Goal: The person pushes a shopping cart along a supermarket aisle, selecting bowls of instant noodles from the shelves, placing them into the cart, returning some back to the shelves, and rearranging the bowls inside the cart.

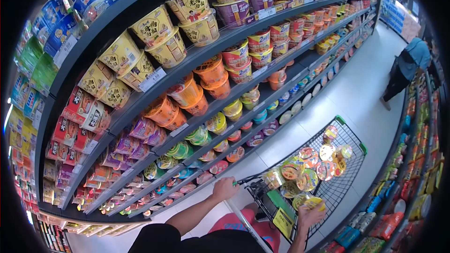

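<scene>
My left hand (226, 189) is closed around the handle end of a black wire shopping cart (348, 179) with green corners. My right hand (309, 217) grips a yellow instant noodle cup (315, 203) above the near end of the cart. Several instant noodle cups (307, 180) with round printed lids lie in the basket. Close to the right hand, a yellow and green panel (283, 222) is fixed on the cart's near side. The fingers of my right hand are partly hidden behind the cup.
A long shelf (197, 51) stacked with noodle cups and packets runs along my left. Another shelf with packaged goods (388, 225) lines the right side. Farther up the tiled aisle (344, 82) a person (408, 68) stands by the right shelf.
</scene>
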Demonstrator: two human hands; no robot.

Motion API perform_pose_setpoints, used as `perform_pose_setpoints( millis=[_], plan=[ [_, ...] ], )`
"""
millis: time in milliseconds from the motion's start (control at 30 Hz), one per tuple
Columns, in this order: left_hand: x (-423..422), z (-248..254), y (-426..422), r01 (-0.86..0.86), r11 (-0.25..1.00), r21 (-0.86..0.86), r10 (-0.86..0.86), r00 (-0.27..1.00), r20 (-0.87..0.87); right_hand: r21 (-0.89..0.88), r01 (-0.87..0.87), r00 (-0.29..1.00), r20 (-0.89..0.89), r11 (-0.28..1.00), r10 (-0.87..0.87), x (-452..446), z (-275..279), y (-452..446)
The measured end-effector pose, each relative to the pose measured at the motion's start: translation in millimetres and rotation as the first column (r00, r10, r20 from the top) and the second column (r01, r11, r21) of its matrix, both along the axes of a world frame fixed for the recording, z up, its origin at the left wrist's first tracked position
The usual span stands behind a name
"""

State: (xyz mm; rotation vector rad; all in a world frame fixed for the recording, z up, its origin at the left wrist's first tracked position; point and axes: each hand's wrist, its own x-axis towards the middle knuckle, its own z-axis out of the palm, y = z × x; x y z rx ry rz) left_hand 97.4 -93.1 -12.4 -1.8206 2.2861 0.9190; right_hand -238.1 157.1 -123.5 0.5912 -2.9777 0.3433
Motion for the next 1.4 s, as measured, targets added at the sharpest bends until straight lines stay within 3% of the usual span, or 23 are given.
perform_pose_setpoints(
  millis=[167, 267, 367, 500, 600, 700, 733, 833, 867, 900, 967, 1033, 1100, 1133, 1267, 1367, 1400],
  plan=[
    [-5, -18, 1, 0.04, 0.997, -0.071, -0.047, 0.993, -0.105, -0.186, -0.167, 0.984, 0.032, 0.968, 0.176, 45, 59, 8],
    [-13, -11, 0, 0.046, 0.994, -0.094, -0.062, 0.983, -0.171, -0.389, -0.166, 0.935, 0.231, 0.906, 0.271, 61, 87, 11],
    [-22, -12, -8, 0.034, 0.994, -0.105, -0.057, 0.974, -0.219, -0.407, -0.167, 0.904, 0.301, 0.898, 0.304, 68, 102, 17],
    [-36, -21, -20, 0.057, 0.976, -0.21, -0.114, 0.957, -0.268, -0.416, -0.21, 0.926, 0.207, 0.885, 0.317, 70, 123, 19],
    [-46, -24, -23, 0.087, 0.88, -0.467, -0.263, 0.907, -0.328, -0.456, -0.195, 0.92, 0.223, 0.868, 0.324, 66, 148, 18],
    [-58, -20, -23, 0.23, 0.663, -0.712, -0.502, 0.842, -0.196, -0.488, -0.205, 0.909, 0.225, 0.848, 0.35, 66, 163, 17],
    [-64, -8, -14, 0.276, 0.659, -0.699, -0.52, 0.839, -0.159, -0.493, -0.225, 0.906, 0.212, 0.841, 0.367, 67, 169, 18],
    [-84, 22, 39, 0.191, 0.843, -0.502, -0.467, 0.724, -0.508, -0.548, -0.251, 0.895, 0.183, 0.798, 0.408, 77, 183, 15],
    [-89, 25, 56, 0.23, 0.912, -0.341, -0.403, 0.66, -0.634, -0.559, -0.255, 0.897, 0.167, 0.789, 0.409, 81, 186, 15],
    [-94, 25, 73, 0.281, 0.945, -0.169, -0.31, 0.597, -0.74, -0.567, -0.261, 0.9, 0.151, 0.781, 0.409, 84, 189, 16],
    [-103, 17, 105, 0.361, 0.93, -0.07, -0.255, 0.495, -0.831, -0.607, -0.263, 0.895, 0.136, 0.75, 0.424, 92, 197, 16],
    [-111, 19, 119, 0.41, 0.907, -0.095, -0.265, 0.382, -0.885, -0.596, -0.3, 0.891, 0.103, 0.745, 0.442, 103, 206, 16],
    [-114, 23, 127, 0.409, 0.883, -0.231, -0.355, 0.259, -0.898, -0.529, -0.37, 0.881, 0.061, 0.764, 0.469, 116, 213, 17],
    [-109, 26, 126, 0.455, 0.887, -0.078, -0.255, 0.342, -0.904, -0.509, -0.363, 0.88, 0.089, 0.78, 0.468, 122, 212, 17],
    [-82, 51, 92, 0.467, 0.884, -0.016, -0.209, 0.364, -0.907, -0.552, -0.527, 0.753, 0.049, 0.646, 0.656, 130, 220, 12],
    [-64, 29, 68, 0.361, 0.919, 0.159, 0.058, 0.275, -0.96, -0.436, -0.653, 0.674, 0.036, 0.619, 0.737, 134, 195, 6],
    [-55, 36, 61, 0.311, 0.926, 0.215, 0.129, 0.273, -0.953, -0.435, -0.639, 0.647, 0.142, 0.635, 0.749, 136, 182, 5]
  ],
)
